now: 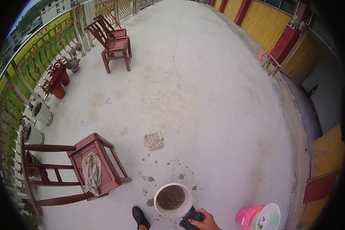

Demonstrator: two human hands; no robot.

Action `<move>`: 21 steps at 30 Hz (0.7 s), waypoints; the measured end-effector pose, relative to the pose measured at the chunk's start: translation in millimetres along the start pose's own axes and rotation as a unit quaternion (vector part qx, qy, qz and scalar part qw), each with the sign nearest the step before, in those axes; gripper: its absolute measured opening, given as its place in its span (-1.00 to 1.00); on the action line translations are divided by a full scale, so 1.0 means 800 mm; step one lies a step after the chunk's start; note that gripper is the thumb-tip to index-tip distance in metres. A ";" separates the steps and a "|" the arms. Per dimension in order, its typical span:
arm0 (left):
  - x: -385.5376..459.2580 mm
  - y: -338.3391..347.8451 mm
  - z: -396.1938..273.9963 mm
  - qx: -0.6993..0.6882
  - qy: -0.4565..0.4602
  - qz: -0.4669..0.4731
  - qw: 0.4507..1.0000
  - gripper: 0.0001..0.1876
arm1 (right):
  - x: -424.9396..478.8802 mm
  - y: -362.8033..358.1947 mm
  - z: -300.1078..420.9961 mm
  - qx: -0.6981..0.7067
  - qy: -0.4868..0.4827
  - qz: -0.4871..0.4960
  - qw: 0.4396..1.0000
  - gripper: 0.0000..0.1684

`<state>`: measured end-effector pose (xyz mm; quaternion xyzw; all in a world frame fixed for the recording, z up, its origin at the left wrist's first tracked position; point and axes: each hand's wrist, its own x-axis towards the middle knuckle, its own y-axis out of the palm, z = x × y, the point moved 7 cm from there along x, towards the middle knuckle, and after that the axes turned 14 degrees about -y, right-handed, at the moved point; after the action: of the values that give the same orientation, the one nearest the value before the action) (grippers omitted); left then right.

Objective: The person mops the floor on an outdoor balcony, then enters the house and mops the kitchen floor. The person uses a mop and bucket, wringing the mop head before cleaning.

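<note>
My right hand [206,220] grips a bunched dark grey cloth [192,219] just beside the lower right rim of a white bucket [187,208]. Murky brown water [170,197] lies in the bucket. My left hand is out of view. To the left, a reddish-brown wooden chair [109,178] faces the bucket side, with a crumpled beige cloth [92,172] on its seat. A flat checked cloth [153,141] lies on the concrete floor beyond the bucket, and wet spots dot the floor between them.
A pink bucket [247,216] with a pale basin [271,217] is at lower right. My shoe [140,217] is left of the white bucket. Two wooden chairs [118,44] and potted plants [58,90] stand near the metal railing [26,83]. A small wooden stool [272,65] stands by the right wall.
</note>
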<state>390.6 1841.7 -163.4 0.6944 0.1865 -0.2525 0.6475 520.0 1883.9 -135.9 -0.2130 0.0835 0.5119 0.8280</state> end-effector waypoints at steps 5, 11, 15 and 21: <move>-0.042 0.056 -0.015 0.101 -0.020 0.140 0.985 -0.37 | -0.069 -0.056 0.180 0.132 -0.102 -0.126 0.978 -0.63; -0.157 0.136 -0.108 0.165 0.054 0.138 0.975 -0.33 | -0.080 -0.036 0.311 0.263 -0.221 -0.100 0.934 -0.64; -0.157 0.125 -0.121 0.047 0.029 0.255 0.965 -0.28 | -0.127 -0.055 0.382 0.316 -0.267 -0.099 0.905 -0.64; -0.224 0.292 -0.132 0.237 0.028 0.225 0.945 -0.35 | -0.126 -0.093 0.390 0.219 -0.278 -0.096 0.930 -0.62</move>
<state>395.0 1937.5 134.3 0.8586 -0.0218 -0.1181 0.4984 514.2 1910.5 199.1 0.1174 -0.0603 0.4378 0.8894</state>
